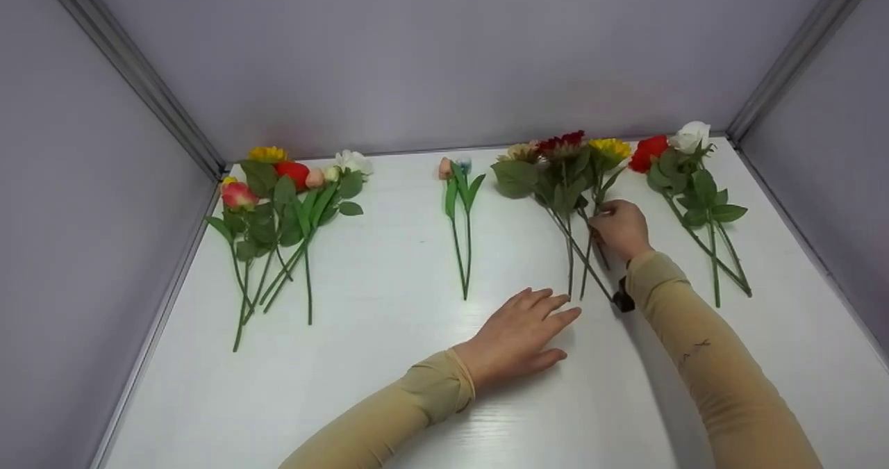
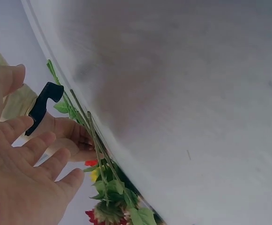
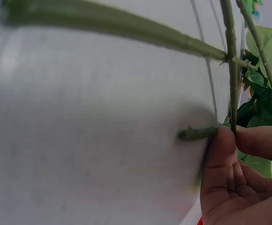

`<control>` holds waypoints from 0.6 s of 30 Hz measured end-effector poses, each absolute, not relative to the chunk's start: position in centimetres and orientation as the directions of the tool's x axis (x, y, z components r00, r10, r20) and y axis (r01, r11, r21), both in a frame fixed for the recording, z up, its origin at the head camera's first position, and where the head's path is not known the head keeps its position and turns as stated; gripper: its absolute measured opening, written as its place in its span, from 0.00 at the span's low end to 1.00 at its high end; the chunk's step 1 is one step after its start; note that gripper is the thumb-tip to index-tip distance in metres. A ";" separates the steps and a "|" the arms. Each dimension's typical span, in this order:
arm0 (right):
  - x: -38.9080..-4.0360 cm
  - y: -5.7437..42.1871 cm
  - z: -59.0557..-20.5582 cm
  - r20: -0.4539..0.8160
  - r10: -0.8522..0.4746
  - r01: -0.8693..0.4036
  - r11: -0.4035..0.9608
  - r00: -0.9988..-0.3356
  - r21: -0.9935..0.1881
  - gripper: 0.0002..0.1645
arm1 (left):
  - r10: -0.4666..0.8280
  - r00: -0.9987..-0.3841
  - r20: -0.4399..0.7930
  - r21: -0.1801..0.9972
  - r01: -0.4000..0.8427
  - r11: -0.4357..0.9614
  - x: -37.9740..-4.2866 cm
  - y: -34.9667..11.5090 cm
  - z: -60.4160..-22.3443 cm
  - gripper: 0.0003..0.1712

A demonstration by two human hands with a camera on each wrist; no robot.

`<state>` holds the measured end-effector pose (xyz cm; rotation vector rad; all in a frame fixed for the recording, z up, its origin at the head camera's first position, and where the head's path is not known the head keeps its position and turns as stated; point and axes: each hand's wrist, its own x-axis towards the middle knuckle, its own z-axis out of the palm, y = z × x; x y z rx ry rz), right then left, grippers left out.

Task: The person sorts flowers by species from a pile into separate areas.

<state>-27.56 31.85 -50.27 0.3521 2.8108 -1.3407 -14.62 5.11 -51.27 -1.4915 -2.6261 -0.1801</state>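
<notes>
— My right fingers (image 3: 260, 139) and thumb are curled together, pinching a green stem (image 3: 197, 134); its cut end pokes out past my thumb.

— Where is that stem?

— Take the dark red flower (image 1: 564, 146) as the landmark. The stem is nearer me than that flower and a little to its right, under my right hand (image 1: 620, 231). Another stem crosses just beside my fingertips. I cannot tell which bloom the pinched one carries.

— And your left hand (image 1: 517, 337)?

— Palm down, fingers spread and holding nothing. It is well nearer me than the dark red flower and slightly left of it, by the lower stem ends. I cannot tell whether a fingertip touches one.

— What lies around?

— Just right of the dark red flower is a yellow sunflower (image 1: 611, 151); just left, a cream flower (image 1: 519, 152). Farther left of it lie a pink tulip (image 1: 445, 169) and a blue tulip (image 1: 464, 165), their stems meeting at the bottom. Farthest left of it is a mixed bunch (image 1: 262, 229). Well to its right, beyond the sunflower, are a red flower (image 1: 649, 153) and a white rose (image 1: 692, 137). All rest on a white table (image 1: 347, 358).
</notes>
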 end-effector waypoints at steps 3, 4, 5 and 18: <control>-27.6 31.9 -50.4 -0.092 0.184 0.192 0.653 -0.979 -0.733 0.27 | 0.845 -0.514 0.149 0.053 0.857 0.512 -14.7 5.1 -51.4 0.39; -27.7 32.0 -50.5 -0.091 0.180 0.189 0.662 -0.979 -0.725 0.27 | 0.845 -0.516 0.143 0.058 0.856 0.513 -14.7 5.1 -51.4 0.39; -27.7 32.0 -50.5 -0.088 0.177 0.186 0.669 -0.980 -0.720 0.27 | 0.845 -0.517 0.139 0.062 0.856 0.514 -14.7 5.1 -51.4 0.39; -27.3 32.2 -50.6 -0.103 0.177 0.195 0.652 -0.979 -0.733 0.25 | 0.840 -0.529 0.119 0.079 0.849 0.523 -14.8 4.8 -51.3 0.38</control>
